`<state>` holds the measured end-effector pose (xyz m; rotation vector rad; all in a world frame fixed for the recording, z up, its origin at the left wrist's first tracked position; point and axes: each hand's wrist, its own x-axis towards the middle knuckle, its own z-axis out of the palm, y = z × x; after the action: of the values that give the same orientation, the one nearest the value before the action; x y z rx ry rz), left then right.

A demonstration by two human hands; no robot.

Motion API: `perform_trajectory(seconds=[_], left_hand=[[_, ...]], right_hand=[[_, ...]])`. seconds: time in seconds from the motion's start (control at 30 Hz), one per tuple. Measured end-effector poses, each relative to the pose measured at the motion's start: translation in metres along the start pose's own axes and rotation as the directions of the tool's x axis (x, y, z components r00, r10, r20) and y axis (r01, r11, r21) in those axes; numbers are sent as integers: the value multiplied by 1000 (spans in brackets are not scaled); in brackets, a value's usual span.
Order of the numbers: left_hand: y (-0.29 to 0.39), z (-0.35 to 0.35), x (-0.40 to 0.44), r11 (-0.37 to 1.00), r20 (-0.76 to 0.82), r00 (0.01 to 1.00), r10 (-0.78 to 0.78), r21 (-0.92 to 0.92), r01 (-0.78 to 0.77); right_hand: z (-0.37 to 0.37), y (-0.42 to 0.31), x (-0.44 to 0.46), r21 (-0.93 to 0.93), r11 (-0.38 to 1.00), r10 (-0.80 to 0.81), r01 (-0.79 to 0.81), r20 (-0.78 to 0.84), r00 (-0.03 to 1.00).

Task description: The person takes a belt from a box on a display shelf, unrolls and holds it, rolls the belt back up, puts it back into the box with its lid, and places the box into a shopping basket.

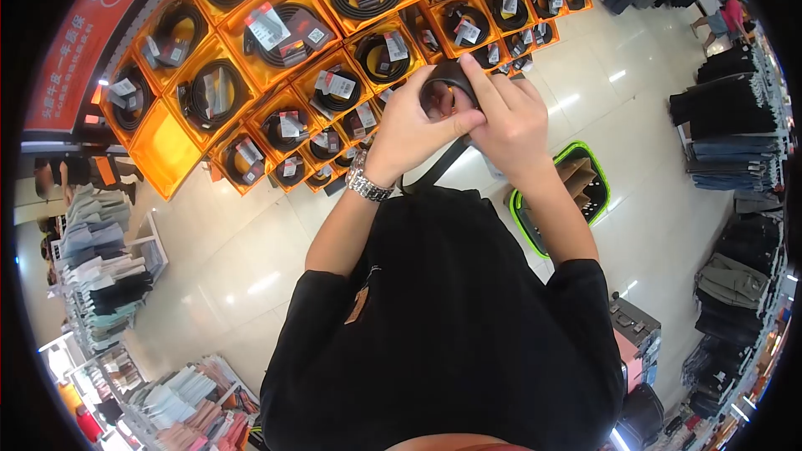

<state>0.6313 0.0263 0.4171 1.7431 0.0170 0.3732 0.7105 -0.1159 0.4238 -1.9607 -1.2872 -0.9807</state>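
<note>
A black leather belt point(452, 75) is partly rolled into a loop between my two hands, in front of my chest. My left hand point(407, 129), with a metal watch point(368, 177) on its wrist, is curled round the left side of the loop, its thumb across the front. The fingers of my right hand point(516, 121) are closed on the loop's right side. A loose length of the belt point(439, 169) hangs below the hands toward my black shirt. Beyond them, orange boxes point(276, 42) hold coiled black belts with tags.
One orange box point(167, 146) at the left shows its satin lining. A green-rimmed basket point(603, 169) with brown cardboard inside stands on the floor at right. Clothes racks point(727, 108) line the right side, folded clothes point(180, 405) lie lower left, and a person point(728, 21) is far right.
</note>
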Motion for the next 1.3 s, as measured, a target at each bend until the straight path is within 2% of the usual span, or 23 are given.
perform_trajectory(seconds=[0.07, 0.1, 0.13, 0.2, 0.27, 0.37, 0.4, 0.47, 0.5, 0.53, 0.57, 0.6, 0.67, 0.73, 0.77, 0.8, 0.87, 1.0, 1.07, 1.1, 1.13, 1.2, 1.3], left_hand=[[-1, -6, -1, 996, -23, 997, -74, -45, 73], [-2, -9, -2, 996, -42, 999, -33, -84, 29], [-3, -22, -4, 916, 21, 961, -275, -299, 268], [-4, -26, -4, 995, -109, 993, 50, -86, -60], [-4, -32, -8, 987, -3, 990, 140, -81, -139], [8, -35, -18, 989, 30, 999, -30, -142, 34], [3, -33, -18, 984, -16, 1000, -14, -175, 11], [-2, -39, -21, 984, -78, 995, 66, -159, -77], [-1, -45, -25, 969, -46, 999, 21, -244, -32], [-5, -52, -23, 981, -30, 991, 127, -142, -130], [-8, -59, -25, 980, 36, 996, 81, -186, -73], [-8, -63, -27, 974, 105, 994, 42, -227, -18], [-6, -66, -32, 939, 207, 978, -33, -329, 101], [-6, -67, -29, 985, 287, 952, 102, -160, -57], [-2, -68, -32, 996, 376, 927, -11, -77, 43], [-7, -63, -30, 993, 390, 920, 38, -114, 7], [-9, -67, -30, 983, 415, 909, -37, -149, 108], [-8, -66, -35, 973, 329, 944, -10, -216, 85], [-6, -65, -39, 991, 199, 979, -41, -118, 65], [-1, -65, -40, 1000, 146, 989, 11, -8, -10], [-1, -63, -41, 959, 75, 986, 148, 232, -161], [0, -57, -46, 961, -7, 995, 95, 260, -90], [2, -59, -49, 895, -43, 995, 88, 442, -60]], right_hand=[[-3, -8, 6, -42, 999, -8, 14, 141, 990], [-3, -8, 6, 26, 1000, -18, 14, 182, 983], [-3, -10, 7, 27, 999, -25, 20, 183, 983], [-5, -16, 6, 88, 990, -136, 113, 322, 937], [6, -20, -3, 54, 994, -108, 97, 274, 956], [8, -26, 2, 138, 989, -95, 60, 269, 958], [8, -33, 4, 266, 964, -72, -4, 277, 958], [4, -36, 3, 373, 916, -39, -146, 445, 895], [2, -33, 8, 385, 912, -50, -141, 445, 894], [-2, -29, 14, 407, 900, -90, -154, 522, 848], [-4, -25, 17, 424, 890, -129, -171, 593, 795], [-1, -21, 20, 507, 842, -137, -186, 533, 835], [-8, -21, 29, 457, 831, -59, -317, 640, 766], [-7, -21, 36, 463, 854, -166, -239, 677, 717], [0, -24, 35, 503, 855, -245, -129, 610, 754], [4, -26, 34, 481, 875, -304, -52, 631, 714], [8, -28, 33, 485, 874, -310, -9, 573, 759], [11, -30, 32, 461, 888, -288, 6, 545, 787], [8, -31, 35, 487, 860, -152, -155, 534, 832], [8, -29, 37, 473, 865, -131, -165, 531, 837], [9, -26, 35, 429, 890, -95, -154, 505, 858], [10, -27, 35, 444, 875, -63, -192, 499, 864], [13, -26, 31, 434, 878, -19, -203, 455, 890]])
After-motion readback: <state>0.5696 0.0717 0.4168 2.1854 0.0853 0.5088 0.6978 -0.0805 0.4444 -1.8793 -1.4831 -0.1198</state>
